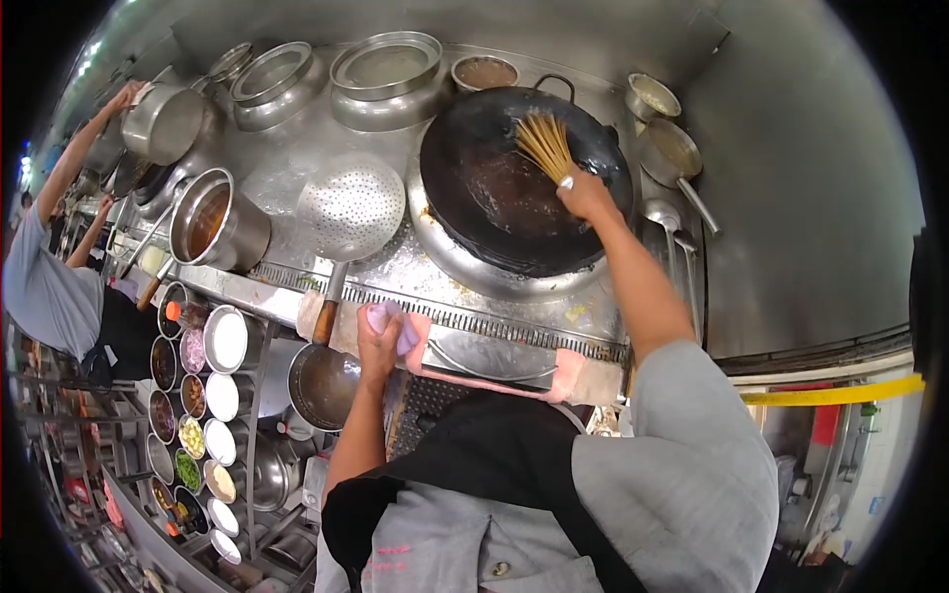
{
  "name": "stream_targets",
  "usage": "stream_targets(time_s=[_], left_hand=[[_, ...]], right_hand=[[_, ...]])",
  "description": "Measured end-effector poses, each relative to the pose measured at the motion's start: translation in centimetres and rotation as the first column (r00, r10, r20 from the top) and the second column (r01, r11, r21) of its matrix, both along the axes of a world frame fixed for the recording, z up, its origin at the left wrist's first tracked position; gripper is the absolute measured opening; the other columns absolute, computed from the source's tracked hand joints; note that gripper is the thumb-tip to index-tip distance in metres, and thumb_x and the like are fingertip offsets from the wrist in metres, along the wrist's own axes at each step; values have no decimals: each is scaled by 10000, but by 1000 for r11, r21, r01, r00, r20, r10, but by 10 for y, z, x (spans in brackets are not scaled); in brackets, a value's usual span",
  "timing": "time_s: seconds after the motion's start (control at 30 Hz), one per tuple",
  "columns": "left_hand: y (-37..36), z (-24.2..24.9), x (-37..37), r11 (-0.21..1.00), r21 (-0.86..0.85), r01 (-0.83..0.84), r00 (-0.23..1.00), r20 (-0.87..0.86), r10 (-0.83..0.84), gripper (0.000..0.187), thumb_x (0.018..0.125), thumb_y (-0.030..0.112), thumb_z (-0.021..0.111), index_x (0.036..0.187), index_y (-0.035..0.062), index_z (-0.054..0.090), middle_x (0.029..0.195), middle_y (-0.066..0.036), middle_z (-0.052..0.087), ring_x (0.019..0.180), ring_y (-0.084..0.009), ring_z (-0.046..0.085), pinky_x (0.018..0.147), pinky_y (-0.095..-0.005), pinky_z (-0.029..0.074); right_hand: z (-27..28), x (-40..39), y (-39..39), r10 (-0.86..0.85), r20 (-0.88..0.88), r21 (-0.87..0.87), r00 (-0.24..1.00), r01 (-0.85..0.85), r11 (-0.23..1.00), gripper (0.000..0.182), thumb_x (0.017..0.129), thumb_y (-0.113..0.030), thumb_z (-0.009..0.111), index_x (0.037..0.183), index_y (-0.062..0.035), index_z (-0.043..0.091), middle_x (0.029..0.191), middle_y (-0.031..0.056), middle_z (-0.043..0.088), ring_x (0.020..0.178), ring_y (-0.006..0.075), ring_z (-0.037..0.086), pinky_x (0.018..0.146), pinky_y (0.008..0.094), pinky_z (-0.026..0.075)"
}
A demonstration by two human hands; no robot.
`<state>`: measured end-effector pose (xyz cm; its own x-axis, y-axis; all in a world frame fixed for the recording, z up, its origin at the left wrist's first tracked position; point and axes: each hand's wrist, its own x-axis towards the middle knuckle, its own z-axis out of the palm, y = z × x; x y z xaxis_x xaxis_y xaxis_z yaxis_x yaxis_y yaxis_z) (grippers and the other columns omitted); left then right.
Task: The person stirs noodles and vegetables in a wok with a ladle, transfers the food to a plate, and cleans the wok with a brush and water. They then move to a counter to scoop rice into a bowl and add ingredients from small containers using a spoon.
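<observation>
My right hand [590, 196] is closed around the bound end of a bamboo wok brush [545, 145], whose splayed bristles point up and left over the wok. The large black wok [470, 212] rests on a round burner ring [445, 247], its dark inside wet and shiny. Down at the front edge of the stove, my left hand [380, 341] grips a crumpled pale purple cloth [393, 324]. Close beside that hand is the wooden handle of a perforated strainer [351, 208], which lies on the steel stove top.
A pot of reddish-brown liquid [213, 222] stands left of the strainer. Two covered burners [386, 84] sit behind. Ladles [664, 215] and a small pan [670, 153] lie at right. Ingredient bowls [191, 438] fill a rack at lower left. Another person [59, 287] handles a pot [163, 124] at far left.
</observation>
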<state>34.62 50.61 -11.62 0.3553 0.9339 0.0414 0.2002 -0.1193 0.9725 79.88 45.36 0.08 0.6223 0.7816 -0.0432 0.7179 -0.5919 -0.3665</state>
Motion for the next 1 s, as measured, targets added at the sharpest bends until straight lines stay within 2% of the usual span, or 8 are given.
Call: stream_targets(time_s=[0.07, 0.13, 0.33, 0.4, 0.5, 0.73, 0.87, 1.0], left_hand=[[5, -18, -2, 999, 13, -29, 1000, -11, 29, 477, 871, 228, 709, 1224, 6, 477, 1071, -166, 599, 969, -237, 586, 856, -360, 492], [4, -16, 0, 998, 21, -51, 998, -31, 52, 479, 872, 230, 708, 1227, 7, 475, 1068, -163, 598, 966, -237, 586, 854, -358, 492], [11, -25, -4, 1000, 16, -12, 1000, 12, 12, 476, 864, 210, 702, 1230, 3, 479, 1095, -175, 590, 1002, -244, 578, 892, -367, 473], [5, -19, 0, 1000, -22, -6, 1000, 21, 7, 474, 862, 205, 699, 1231, 3, 479, 1100, -174, 588, 1005, -246, 576, 898, -369, 470], [3, -10, -1, 999, -17, -29, 999, -27, 28, 479, 864, 212, 700, 1233, 2, 477, 1096, -166, 587, 1000, -246, 572, 898, -366, 467], [3, -5, 1, 999, 46, -4, 999, -49, 6, 469, 873, 221, 703, 1220, -1, 478, 1082, -152, 584, 983, -230, 565, 888, -354, 465], [2, -2, 1, 1000, 0, 23, 1000, -6, -23, 445, 890, 216, 688, 1227, 25, 468, 1070, -107, 570, 966, -184, 556, 862, -315, 471], [-2, 2, 4, 999, -29, 25, 998, 52, -23, 457, 891, 202, 689, 1235, 14, 454, 1075, -120, 574, 969, -193, 559, 869, -326, 471]], right_hand=[[3, -38, -17, 52, 47, -110, 998, -46, 993, 531, 849, -245, 626, 1333, -56, 516, 1046, 339, 642, 1020, 482, 625, 922, 511, 496], [9, -72, -46, 173, 105, -23, 979, -172, 985, 497, 872, -247, 643, 1324, -67, 539, 1055, 325, 653, 1040, 453, 636, 928, 506, 510], [-5, -23, -6, -139, -23, -10, 990, 138, 990, 553, 849, -235, 628, 1360, -61, 511, 1056, 286, 673, 991, 426, 663, 893, 488, 526], [12, -72, -9, 91, 2, -115, 996, -90, 989, 556, 851, -228, 618, 1364, -49, 498, 1033, 288, 676, 995, 425, 662, 900, 493, 523], [-2, -108, -42, 300, 66, 77, 952, -304, 950, 535, 838, -234, 640, 1328, -53, 524, 1041, 293, 669, 1019, 425, 650, 911, 493, 514], [1, -18, 22, -35, -104, 72, 994, 42, 997, 463, 824, -250, 672, 1227, -37, 589, 1067, 279, 668, 1029, 423, 646, 898, 475, 522], [9, -87, -10, 320, -41, 133, 947, -312, 941, 508, 825, -271, 657, 1273, -49, 569, 1120, 328, 630, 1065, 415, 627, 933, 468, 497], [40, -58, -100, 359, -194, -51, 913, -375, 926, 619, 817, -271, 663, 1402, -133, 514, 1173, 256, 642, 1073, 396, 625, 932, 478, 487]])
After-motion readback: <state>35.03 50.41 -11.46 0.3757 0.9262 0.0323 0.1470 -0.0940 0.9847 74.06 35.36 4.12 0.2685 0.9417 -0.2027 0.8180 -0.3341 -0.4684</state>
